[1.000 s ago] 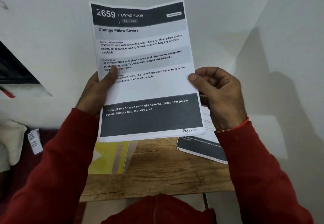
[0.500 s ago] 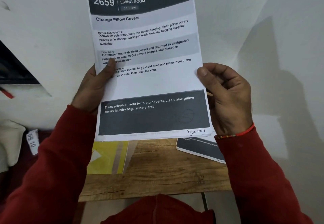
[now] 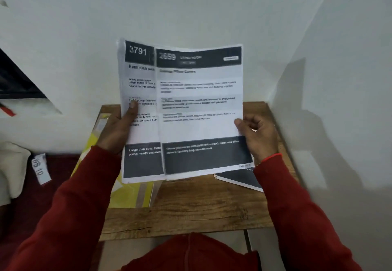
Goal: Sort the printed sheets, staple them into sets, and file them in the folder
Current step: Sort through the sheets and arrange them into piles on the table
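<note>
I hold printed sheets upright above a small wooden table. My right hand pinches the right edge of the top sheet headed 2659, which sits shifted to the right and is blurred. Behind it the sheet headed 3791 shows along the left, with my left hand gripping its left edge, thumb on the front. A yellow folder lies on the table's left side under the sheets. Another printed sheet lies flat on the table at the right.
White walls close in behind and to the right of the table. A white tag marked WS 10 hangs on a dark red surface at the left, beside a pale cushion.
The 2659 sheet has slid right off the stack, uncovering the 3791 sheet behind. The sheets have come lower and further from the camera.
</note>
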`<state>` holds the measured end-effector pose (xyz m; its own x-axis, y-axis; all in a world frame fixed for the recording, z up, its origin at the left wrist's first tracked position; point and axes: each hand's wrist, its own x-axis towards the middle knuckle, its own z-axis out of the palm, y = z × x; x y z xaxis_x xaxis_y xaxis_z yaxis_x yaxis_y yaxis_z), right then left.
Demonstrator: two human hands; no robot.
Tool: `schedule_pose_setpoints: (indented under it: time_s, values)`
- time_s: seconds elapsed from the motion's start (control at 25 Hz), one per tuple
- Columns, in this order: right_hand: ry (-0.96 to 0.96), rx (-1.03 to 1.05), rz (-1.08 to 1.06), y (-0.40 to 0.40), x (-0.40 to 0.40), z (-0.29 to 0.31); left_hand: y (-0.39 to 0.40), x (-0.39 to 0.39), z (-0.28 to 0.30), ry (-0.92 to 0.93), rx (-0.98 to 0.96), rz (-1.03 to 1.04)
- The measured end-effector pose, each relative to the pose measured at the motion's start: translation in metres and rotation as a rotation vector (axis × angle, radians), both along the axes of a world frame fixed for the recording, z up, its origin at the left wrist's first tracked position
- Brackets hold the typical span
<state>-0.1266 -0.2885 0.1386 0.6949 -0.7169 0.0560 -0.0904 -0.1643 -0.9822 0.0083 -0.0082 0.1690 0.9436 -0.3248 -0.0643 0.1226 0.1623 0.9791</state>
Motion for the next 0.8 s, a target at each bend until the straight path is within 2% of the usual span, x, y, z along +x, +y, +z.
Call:
schedule_pose_setpoints:
  time_s: [0.12, 0.2, 0.4, 0.64, 0.8]
  values:
    - [0.074, 0.054, -0.148, -0.03, -0.009, -0.033, 0.012, 0.003, -0.012, -0.013, 0.09, 0.032]
    - [0.049, 0.091, -0.234, -0.043, -0.015, -0.043, 0.02, 0.007, -0.02, -0.004, 0.113, 0.051]
    - [0.003, -0.002, -0.478, -0.071, -0.022, -0.045, 0.025, 0.012, -0.016, -0.099, 0.146, 0.079]
    - [0.04, -0.056, -0.498, -0.073, -0.017, -0.054, 0.025, 0.01, -0.003, -0.09, 0.121, 0.079]
    - [0.106, -0.077, -0.376, -0.055, -0.006, -0.076, 0.023, 0.006, 0.003, -0.087, 0.096, 0.095]
